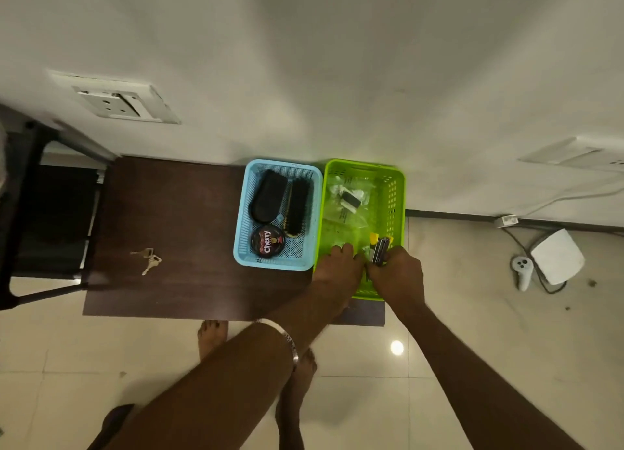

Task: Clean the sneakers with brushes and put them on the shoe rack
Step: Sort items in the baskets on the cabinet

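Note:
A green basket [395,193] stands on a dark brown table [175,220] against the wall. Both my hands reach into its near end. My right hand [396,277] grips a dark flat tool [381,248] with a yellow piece beside it. My left hand [337,263] rests fingers-down on clear plastic packets in the basket. To its left, a blue basket [243,233] holds a black bristle brush [297,209], a black oval brush [268,196] and a round polish tin [267,241]. No sneakers are in view.
Keys [147,259] lie on the table's left part. A black frame [30,213] stands at the far left. On the tiled floor at right are a white box [557,255], a white controller [522,269] and cables. My bare feet [212,336] stand before the table.

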